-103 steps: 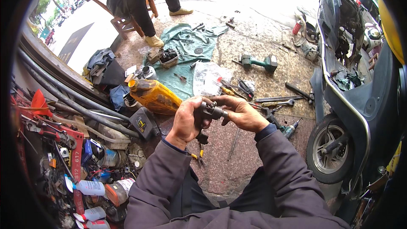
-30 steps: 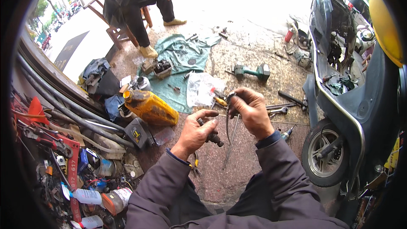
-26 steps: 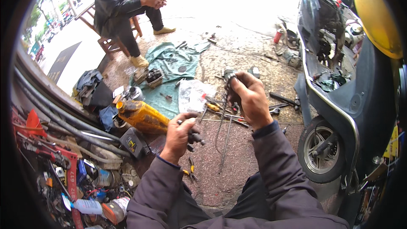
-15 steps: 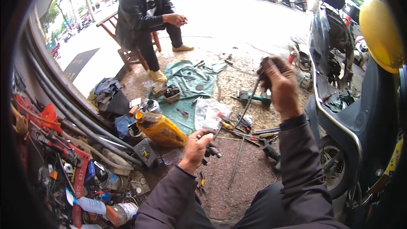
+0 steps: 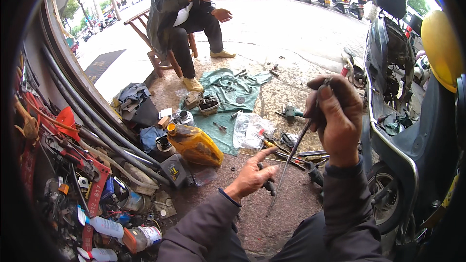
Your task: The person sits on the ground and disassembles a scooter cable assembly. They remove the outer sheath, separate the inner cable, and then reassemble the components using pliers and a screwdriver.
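My right hand (image 5: 340, 121) is raised at the right, its fingers closed round the upper end of a long, thin, dark cable-like piece (image 5: 292, 154). That piece slants down to the left, its lower end above or at the stone ground. My left hand (image 5: 250, 178) is at the lower middle, with its index finger stretched out and the other fingers curled. A small dark metal part (image 5: 267, 186) shows in the left hand's grip, partly hidden by the fingers. The cable-like piece passes just right of it; I cannot tell whether they touch.
A green cloth (image 5: 208, 131) holds metal parts. Nearby are a yellow jug (image 5: 196, 144), a clear plastic bag (image 5: 250, 128), a green power tool (image 5: 292, 112) and scattered hand tools. Clutter and spray bottles (image 5: 104, 225) lie left; a scooter (image 5: 412, 140) stands right. A person (image 5: 179, 24) sits ahead.
My left hand has moved right and its index finger now points out. My right hand has shifted slightly right and down. The seated person's hands have come apart, one raised.
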A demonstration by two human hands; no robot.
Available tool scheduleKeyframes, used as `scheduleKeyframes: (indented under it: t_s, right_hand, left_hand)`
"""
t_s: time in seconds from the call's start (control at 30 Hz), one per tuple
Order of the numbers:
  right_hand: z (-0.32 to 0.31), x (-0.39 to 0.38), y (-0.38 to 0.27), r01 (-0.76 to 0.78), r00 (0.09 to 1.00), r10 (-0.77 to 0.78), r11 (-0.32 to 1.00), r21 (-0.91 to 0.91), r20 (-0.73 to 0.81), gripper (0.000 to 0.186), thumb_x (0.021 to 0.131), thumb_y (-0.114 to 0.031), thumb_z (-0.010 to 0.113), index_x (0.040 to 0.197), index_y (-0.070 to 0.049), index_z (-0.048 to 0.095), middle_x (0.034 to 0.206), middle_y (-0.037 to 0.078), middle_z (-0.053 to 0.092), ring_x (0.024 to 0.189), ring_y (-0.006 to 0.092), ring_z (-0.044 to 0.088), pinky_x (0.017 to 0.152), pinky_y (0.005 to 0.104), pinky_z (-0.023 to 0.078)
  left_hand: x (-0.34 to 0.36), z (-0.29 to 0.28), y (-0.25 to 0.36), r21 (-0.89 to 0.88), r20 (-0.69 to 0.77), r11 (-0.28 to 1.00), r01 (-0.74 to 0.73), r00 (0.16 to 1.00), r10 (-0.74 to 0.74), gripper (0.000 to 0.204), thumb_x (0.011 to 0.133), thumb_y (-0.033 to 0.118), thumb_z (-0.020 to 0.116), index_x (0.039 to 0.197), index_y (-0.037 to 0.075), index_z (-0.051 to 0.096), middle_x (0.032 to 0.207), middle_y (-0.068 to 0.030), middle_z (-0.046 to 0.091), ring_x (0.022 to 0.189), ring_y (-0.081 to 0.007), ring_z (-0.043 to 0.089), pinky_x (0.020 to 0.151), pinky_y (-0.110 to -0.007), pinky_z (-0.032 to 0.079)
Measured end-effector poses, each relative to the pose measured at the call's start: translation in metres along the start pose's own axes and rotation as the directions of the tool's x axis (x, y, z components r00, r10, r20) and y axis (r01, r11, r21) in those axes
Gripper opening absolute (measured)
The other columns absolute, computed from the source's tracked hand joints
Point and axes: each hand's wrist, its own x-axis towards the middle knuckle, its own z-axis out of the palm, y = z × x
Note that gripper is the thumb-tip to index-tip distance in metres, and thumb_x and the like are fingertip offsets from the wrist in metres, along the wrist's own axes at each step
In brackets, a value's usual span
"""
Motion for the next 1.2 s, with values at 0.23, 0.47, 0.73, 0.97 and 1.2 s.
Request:
scheduleKeyframes:
  t_s: [0.23, 0.47, 0.73, 0.97, 1.2]
  right_hand:
    - [-0.022, -0.018, 0.012, -0.144, 0.987, 0.132, 0.98, -0.138, -0.092, 0.015, 0.097, -0.011, 0.051, 0.093, 0.0, 0.061, 0.067, 0.004, 0.063, 0.053, 0.0052, 0.052, 0.046, 0.0205, 0.039]
    - [-0.124, -0.083, 0.028, -0.349, 0.865, 0.321, 0.937, -0.001, -0.386, 0.014, 0.097, -0.015, 0.054, 0.091, -0.002, 0.056, 0.081, 0.009, 0.064, 0.052, 0.0109, 0.058, 0.043, 0.0232, 0.047]
    - [-0.135, -0.065, 0.052, -0.446, 0.82, 0.35, 0.887, -0.122, -0.453, 0.014, 0.093, -0.009, 0.057, 0.086, 0.002, 0.061, 0.07, 0.007, 0.064, 0.05, 0.0116, 0.058, 0.042, 0.0258, 0.045]
    - [-0.087, 0.055, -0.053, 0.133, 0.988, -0.149, 0.96, -0.245, -0.046, 0.022, 0.098, -0.022, 0.054, 0.093, -0.003, 0.064, 0.083, 0.011, 0.069, 0.06, 0.0146, 0.066, 0.05, 0.0245, 0.052]
    - [-0.104, -0.017, -0.109, 0.279, 0.897, -0.293, 0.956, -0.091, -0.332, 0.016, 0.096, -0.02, 0.058, 0.102, -0.006, 0.062, 0.083, 0.009, 0.066, 0.057, 0.0122, 0.061, 0.047, 0.0248, 0.049]
  left_hand:
    - [-0.008, 0.009, -0.008, 0.356, 0.138, 0.925, 0.133, 0.971, -0.193, 0.014, 0.088, 0.013, 0.066, 0.094, 0.0, 0.062, 0.073, 0.0004, 0.058, 0.066, -0.007, 0.054, 0.058, -0.023, 0.044]
    - [-0.008, 0.015, -0.012, 0.451, 0.221, 0.829, 0.332, 0.858, -0.464, 0.013, 0.082, 0.012, 0.069, 0.083, 0.001, 0.063, 0.069, -0.0002, 0.06, 0.063, -0.0062, 0.055, 0.055, -0.024, 0.044]
    - [0.039, 0.014, -0.044, 0.74, -0.014, 0.64, 0.208, 0.956, -0.293, 0.029, 0.072, 0.019, 0.064, 0.092, -0.002, 0.063, 0.062, -0.0088, 0.061, 0.056, -0.0143, 0.056, 0.054, -0.033, 0.046]
    - [0.11, 0.0, 0.009, 0.544, -0.192, 0.838, -0.055, 0.963, 0.188, 0.011, 0.084, 0.009, 0.065, 0.086, 0.0, 0.059, 0.068, -0.0018, 0.06, 0.057, -0.0071, 0.053, 0.05, -0.025, 0.044]
    - [0.078, -0.024, 0.01, 0.382, -0.384, 0.897, -0.224, 0.844, 0.374, 0.017, 0.081, 0.01, 0.063, 0.091, -0.004, 0.062, 0.071, -0.0078, 0.063, 0.061, -0.0121, 0.058, 0.053, -0.027, 0.047]
